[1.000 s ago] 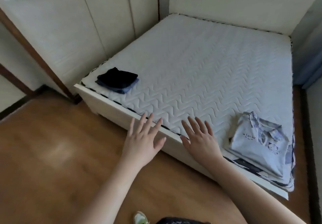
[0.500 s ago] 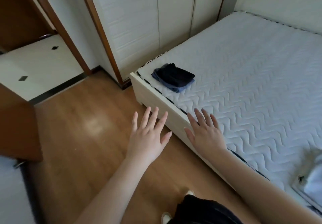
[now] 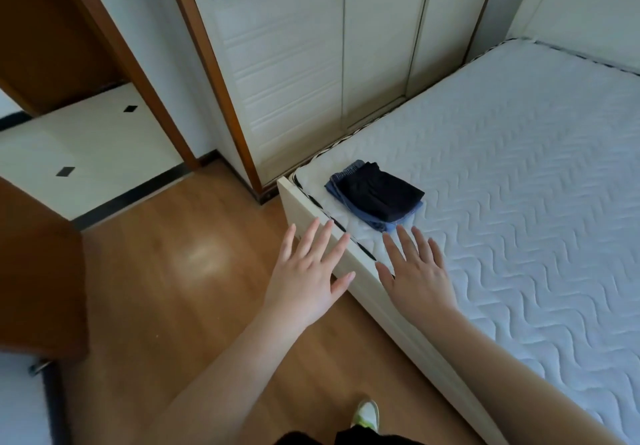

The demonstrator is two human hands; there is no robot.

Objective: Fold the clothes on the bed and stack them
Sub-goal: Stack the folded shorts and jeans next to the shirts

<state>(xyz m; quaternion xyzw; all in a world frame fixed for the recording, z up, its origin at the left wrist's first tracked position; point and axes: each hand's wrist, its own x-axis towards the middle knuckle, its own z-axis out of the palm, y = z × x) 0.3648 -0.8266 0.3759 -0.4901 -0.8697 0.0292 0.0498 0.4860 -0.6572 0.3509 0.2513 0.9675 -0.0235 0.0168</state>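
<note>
A small stack of folded clothes (image 3: 377, 195), a black piece on top of a blue one, lies on the near left corner of the white quilted bed (image 3: 519, 209). My left hand (image 3: 308, 278) is held out flat with fingers spread, over the floor beside the bed's edge, holding nothing. My right hand (image 3: 417, 273) is also flat and spread, above the mattress edge, its fingertips just short of the stack. Neither hand touches the clothes.
A white wardrobe (image 3: 329, 74) stands against the bed's left side. An open wooden door (image 3: 38, 271) is at the left, with a tiled doorway (image 3: 79, 153) behind it. Wooden floor (image 3: 173, 288) lies under my arms, and my shoe (image 3: 365, 417) shows at the bottom.
The view has swung left along the bed; the dark stack now sits just beyond my fingertips, and the folded white shirt at the right has left the frame. Both hands stay flat and empty.
</note>
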